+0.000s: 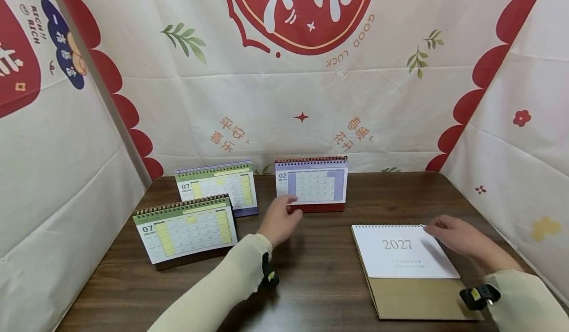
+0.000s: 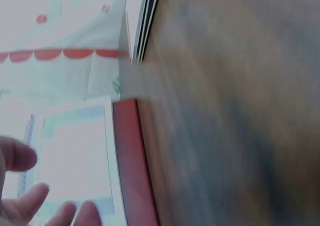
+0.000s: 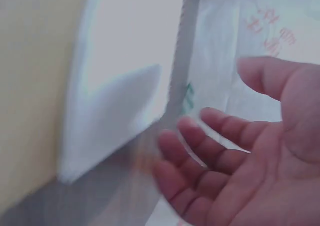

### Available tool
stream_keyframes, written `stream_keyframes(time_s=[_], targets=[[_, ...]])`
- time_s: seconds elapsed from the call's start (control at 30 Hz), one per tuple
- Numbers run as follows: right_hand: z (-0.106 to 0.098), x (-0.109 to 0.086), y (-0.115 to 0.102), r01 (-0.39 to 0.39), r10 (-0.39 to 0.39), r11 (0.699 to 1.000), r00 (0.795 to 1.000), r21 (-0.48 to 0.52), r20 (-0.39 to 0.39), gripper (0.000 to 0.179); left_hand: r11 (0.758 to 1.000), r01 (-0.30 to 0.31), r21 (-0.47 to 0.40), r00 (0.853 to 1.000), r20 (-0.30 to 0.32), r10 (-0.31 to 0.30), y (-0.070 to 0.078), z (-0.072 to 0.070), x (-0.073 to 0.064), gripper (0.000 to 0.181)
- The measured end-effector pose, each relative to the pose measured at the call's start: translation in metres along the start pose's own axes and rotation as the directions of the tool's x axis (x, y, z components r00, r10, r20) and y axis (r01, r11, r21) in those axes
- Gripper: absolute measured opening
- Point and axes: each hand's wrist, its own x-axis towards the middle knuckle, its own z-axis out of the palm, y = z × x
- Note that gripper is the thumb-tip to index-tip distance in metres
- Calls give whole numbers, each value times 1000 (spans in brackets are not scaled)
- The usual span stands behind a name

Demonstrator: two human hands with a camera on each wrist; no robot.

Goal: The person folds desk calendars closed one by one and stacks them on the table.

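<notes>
My left hand (image 1: 280,219) reaches toward a desk calendar (image 1: 313,186) with a purple page marked 02 and a red base, standing upright at the back. In the left wrist view its loosely bent fingers (image 2: 32,201) overlap the page and hold nothing. Over the top right corner of a tan-based desk calendar (image 1: 400,260) with a white 2027 cover hovers my right hand (image 1: 460,237). The right wrist view shows a gap between the relaxed fingers (image 3: 215,151) and the white cover (image 3: 130,50), and an empty palm.
Two desk calendars with green and yellow pages marked 07 stand at the left, the dark-based one (image 1: 188,230) in front of the blue-based one (image 1: 249,196). All rest on a brown wooden table (image 1: 311,282). White printed cloth (image 1: 275,95) encloses the back and sides.
</notes>
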Motion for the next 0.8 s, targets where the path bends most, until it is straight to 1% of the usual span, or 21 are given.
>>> stream_keyframes(time_s=[0.07, 0.13, 0.23, 0.3, 0.4, 0.5, 0.67, 0.8], targets=[[-1, 6, -16, 23, -22, 1000, 999, 6, -37, 59, 1000, 15, -22, 998, -68, -16, -1, -9, 5, 44], [0, 12, -33, 55, -53, 998, 997, 22, -64, 61, 999, 37, -30, 992, -122, -40, -1, -16, 10, 46], [3, 23, -60, 116, -112, 992, 989, 43, -97, 61, 997, 67, -47, 982, -175, -74, 0, -20, 18, 51], [7, 32, -77, 160, -153, 986, 982, 55, -113, 57, 994, 92, -59, 976, -193, -102, 0, -21, 24, 55], [14, 47, -99, 218, -205, 972, 970, 84, -134, 56, 989, 120, -90, 969, -204, -136, 0, -21, 32, 59], [24, 63, -117, 236, -216, 961, 967, 145, -138, 58, 985, 144, -99, 967, -199, -161, -1, -22, 39, 62], [40, 82, -139, 193, -164, 942, 979, 275, -125, 62, 983, 167, -81, 967, -179, -179, -4, -21, 48, 64], [54, 92, -149, 176, -131, 906, 981, 385, -142, 58, 978, 194, -76, 966, -159, -204, -9, -19, 54, 58]])
